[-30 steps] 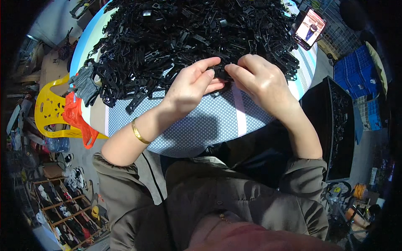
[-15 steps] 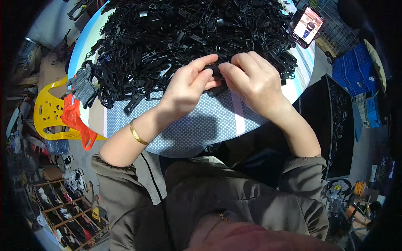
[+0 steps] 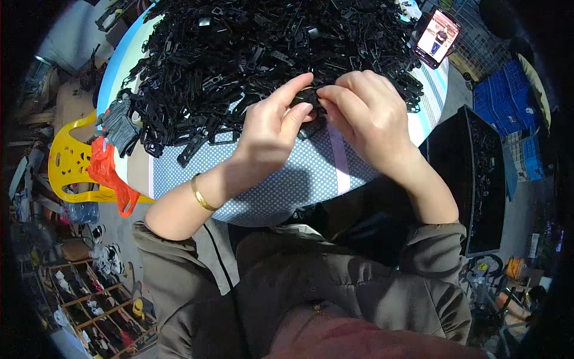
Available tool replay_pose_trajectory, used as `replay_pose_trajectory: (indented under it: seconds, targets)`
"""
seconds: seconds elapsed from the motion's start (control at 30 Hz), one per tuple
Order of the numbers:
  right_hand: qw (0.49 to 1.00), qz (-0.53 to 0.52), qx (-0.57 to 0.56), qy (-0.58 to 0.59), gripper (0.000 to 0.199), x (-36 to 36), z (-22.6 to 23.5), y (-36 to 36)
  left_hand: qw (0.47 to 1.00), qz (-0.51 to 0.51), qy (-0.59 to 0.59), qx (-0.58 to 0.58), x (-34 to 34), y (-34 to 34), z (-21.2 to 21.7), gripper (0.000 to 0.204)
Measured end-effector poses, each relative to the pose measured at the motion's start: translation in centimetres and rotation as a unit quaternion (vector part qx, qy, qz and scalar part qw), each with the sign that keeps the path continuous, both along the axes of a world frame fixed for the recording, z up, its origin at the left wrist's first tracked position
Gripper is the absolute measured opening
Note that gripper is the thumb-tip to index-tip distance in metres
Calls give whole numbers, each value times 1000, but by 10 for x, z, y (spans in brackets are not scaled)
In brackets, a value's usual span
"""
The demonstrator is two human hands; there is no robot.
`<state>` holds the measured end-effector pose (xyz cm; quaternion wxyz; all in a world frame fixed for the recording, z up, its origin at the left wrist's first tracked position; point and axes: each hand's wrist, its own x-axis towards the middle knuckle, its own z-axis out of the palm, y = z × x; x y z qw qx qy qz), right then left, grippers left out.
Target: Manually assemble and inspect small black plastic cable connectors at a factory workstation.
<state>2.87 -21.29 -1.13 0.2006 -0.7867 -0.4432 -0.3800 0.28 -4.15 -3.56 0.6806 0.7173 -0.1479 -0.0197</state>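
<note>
A black part [image 3: 308, 96] is held in the grip of the left hand [image 3: 266, 128]; its right side is met by fingertips of the right hand [image 3: 375, 113], whose closure cannot be told. Its long axis is obscured. Beyond, black pieces [image 3: 257, 54] are heaped on the desk [image 3: 263, 188].

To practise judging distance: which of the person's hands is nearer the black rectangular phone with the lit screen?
Right. The right hand is below and left of the phone, apart from it; the left hand lies farther left.
</note>
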Motion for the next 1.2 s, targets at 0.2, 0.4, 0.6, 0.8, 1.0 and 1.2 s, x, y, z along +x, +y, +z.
replay_pose_trajectory:
  seconds: [0.2,0.4,0.6,0.8,1.0,1.2]
  targets:
    - [998,1,53,-34,22,1,-18,9,981,-51,81,-168,5,5,3,43]
    - [991,86,88,45,17,11,-15,3,981,-94,78,-152,7,8,3,45]
    - [859,174,163,453,24,12,-5,-13,992,-83,21,-91,9,17,19,47]
    - [836,196,148,491,23,14,0,-19,982,-145,35,-114,4,13,22,48]
    - [865,110,11,489,19,17,3,-33,908,-369,-113,164,-27,-10,3,28]
    - [975,36,-96,198,14,5,-3,-14,877,-272,-347,190,-12,7,10,21]
